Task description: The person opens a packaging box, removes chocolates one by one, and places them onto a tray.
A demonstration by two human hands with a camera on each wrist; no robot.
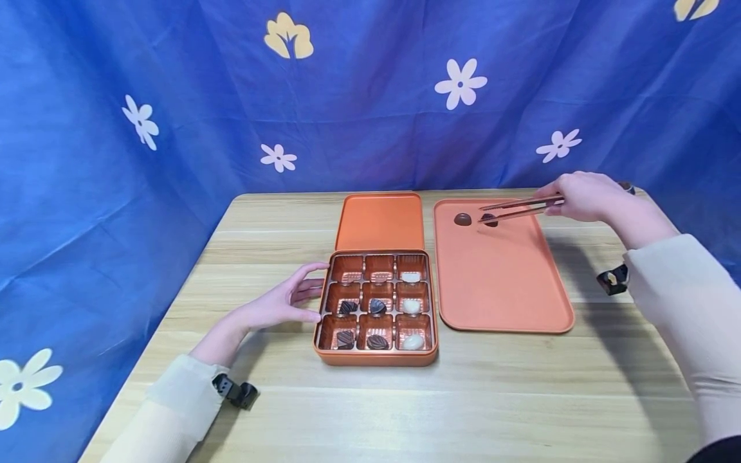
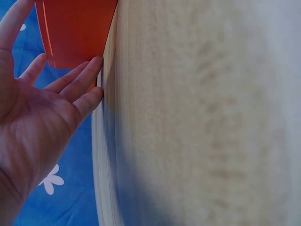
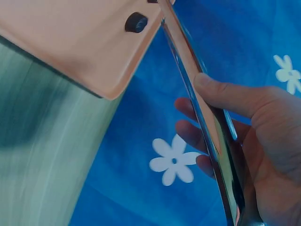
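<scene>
My left hand (image 1: 282, 300) rests against the left side of an orange chocolate box (image 1: 376, 361), its fingers (image 2: 82, 84) fairly straight in the left wrist view. The box is divided into compartments; several hold dark or white chocolates, and the back left and back middle ones hold none. My right hand (image 1: 585, 196) holds metal tongs (image 3: 188, 70) over the far end of an orange tray (image 1: 500, 283). The tong tips stand apart around a dark chocolate (image 1: 489, 220); I cannot tell whether they touch it. Another brown chocolate (image 1: 462, 219) sits left of it.
The box's orange lid (image 1: 380, 222) lies flat behind it. Box, lid and tray stand on a light wooden table (image 1: 370, 411). A blue flowered curtain (image 1: 359, 96) hangs behind the table's far edge and beside it.
</scene>
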